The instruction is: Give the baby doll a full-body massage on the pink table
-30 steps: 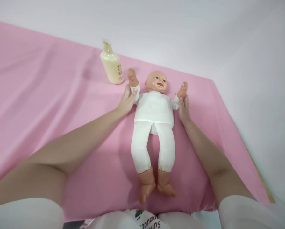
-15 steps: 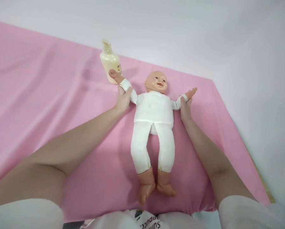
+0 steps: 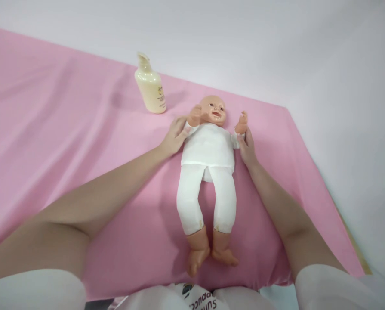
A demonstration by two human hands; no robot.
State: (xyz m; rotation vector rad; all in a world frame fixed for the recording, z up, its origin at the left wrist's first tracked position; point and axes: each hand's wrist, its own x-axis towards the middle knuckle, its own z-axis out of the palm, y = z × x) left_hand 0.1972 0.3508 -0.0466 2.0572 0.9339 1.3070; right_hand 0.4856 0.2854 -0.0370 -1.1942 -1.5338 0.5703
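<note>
Pink cloth [image 3: 66, 142] is spread over the tabletop, which is set against a plain pale wall, and the cloth is marked by long soft folds on its left part. At the middle of the cloth a baby doll [image 3: 208, 148] is laid on its back, dressed in a white top and white leggings, with its head turned toward the wall and its bare feet pointed toward the near edge. Both of the doll's arms are bent upward at the elbow, so that its small fists are raised beside its face. The left hand [image 3: 174, 138] is placed against the doll's arm on that side, and its grip is closed narrowly around the white sleeve just below the raised fist. The right hand [image 3: 246, 146] is set against the other arm, and its grip is likewise closed on the sleeve under the fist, with the thumb seen along the cuff. The doll's trunk is thus found between the two grips, touching both at the sleeves, while its legs are left free and lie well apart from either hand. A cream pump bottle [image 3: 150, 88] is stood upright on the cloth beyond the left hand, near the doll's head but not touching it.
</note>
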